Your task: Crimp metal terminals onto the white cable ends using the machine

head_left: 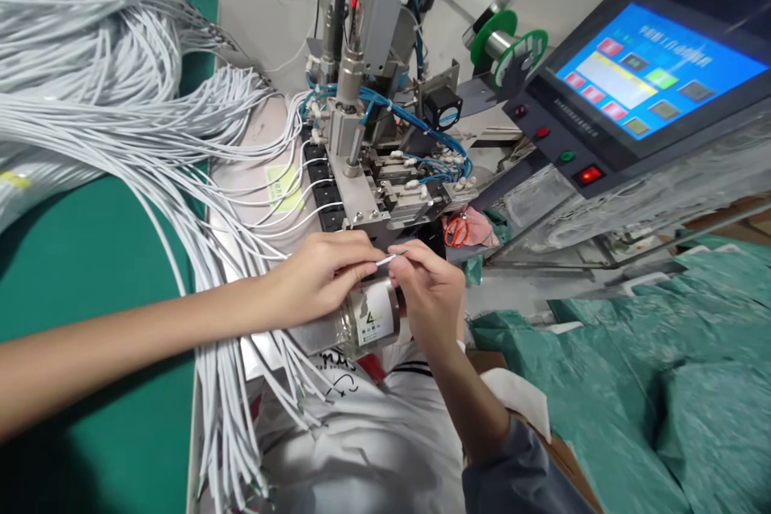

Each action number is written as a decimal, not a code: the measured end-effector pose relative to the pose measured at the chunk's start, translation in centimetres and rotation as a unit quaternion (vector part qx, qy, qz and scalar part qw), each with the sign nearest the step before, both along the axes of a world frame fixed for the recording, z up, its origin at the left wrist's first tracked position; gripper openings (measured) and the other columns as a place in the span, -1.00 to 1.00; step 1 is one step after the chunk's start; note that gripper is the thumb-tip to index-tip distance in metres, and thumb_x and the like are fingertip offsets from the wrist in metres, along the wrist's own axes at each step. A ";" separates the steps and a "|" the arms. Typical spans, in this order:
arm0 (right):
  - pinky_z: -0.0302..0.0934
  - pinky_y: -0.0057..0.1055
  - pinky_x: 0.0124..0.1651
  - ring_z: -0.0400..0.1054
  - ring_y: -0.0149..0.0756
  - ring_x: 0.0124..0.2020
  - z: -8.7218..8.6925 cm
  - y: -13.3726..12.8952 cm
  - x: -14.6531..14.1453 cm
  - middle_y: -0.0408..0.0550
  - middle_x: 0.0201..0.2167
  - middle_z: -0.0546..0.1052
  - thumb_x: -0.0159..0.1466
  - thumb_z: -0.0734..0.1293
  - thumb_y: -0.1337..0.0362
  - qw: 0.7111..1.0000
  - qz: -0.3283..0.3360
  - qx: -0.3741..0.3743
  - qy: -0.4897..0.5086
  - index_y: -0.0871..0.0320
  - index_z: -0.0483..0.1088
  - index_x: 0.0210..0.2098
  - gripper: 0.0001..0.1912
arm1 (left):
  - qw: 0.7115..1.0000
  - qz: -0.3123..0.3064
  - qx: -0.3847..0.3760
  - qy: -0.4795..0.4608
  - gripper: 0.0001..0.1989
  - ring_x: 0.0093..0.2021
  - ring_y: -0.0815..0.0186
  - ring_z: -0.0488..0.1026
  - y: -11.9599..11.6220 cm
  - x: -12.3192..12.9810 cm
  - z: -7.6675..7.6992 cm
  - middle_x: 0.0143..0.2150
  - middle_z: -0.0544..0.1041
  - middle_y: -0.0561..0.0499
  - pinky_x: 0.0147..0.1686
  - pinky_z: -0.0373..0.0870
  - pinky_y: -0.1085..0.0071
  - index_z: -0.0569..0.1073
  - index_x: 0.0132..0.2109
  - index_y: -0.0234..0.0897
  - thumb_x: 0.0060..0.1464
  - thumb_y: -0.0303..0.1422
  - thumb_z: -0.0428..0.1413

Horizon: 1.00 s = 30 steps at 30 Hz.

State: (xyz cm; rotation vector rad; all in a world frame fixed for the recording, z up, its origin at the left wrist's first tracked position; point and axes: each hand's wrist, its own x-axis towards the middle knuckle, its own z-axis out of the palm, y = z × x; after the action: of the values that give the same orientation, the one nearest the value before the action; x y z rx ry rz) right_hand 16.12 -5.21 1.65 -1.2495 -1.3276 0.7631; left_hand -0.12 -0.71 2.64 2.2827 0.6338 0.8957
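The left hand (328, 277) pinches a white cable (386, 260); the right hand (430, 289) pinches its tip, just beside. Better to hold close to the end, straightening the wires gently.

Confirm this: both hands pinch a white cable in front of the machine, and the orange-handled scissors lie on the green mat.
Wrong on the scissors: the head view shows them by the pink cloth, right of the machine. Both hands do pinch the white cable.

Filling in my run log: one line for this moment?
left hand: pinching cable | right hand: at cable's tip | machine: beyond hands | screen: lit
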 end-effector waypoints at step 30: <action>-0.05 -0.47 -0.55 -0.04 -0.50 -0.64 -0.1 0.8 0.4 -0.23 -0.71 0.09 0.19 0.26 0.30 0.988 0.036 0.027 -0.145 0.19 0.28 -0.69 -0.68 | 0.985 0.075 0.140 0.066 -0.78 -0.52 0.45 0.27 -0.2 0.0 -1.4 -0.49 0.36 0.03 -0.54 0.19 0.53 0.45 -0.38 -0.37 0.13 -0.53 -0.06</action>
State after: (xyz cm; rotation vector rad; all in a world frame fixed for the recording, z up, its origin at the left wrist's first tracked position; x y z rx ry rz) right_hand 16.47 -4.38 1.56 -1.3106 -1.6255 0.6065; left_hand -0.16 -0.88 1.23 2.5892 0.7902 0.9614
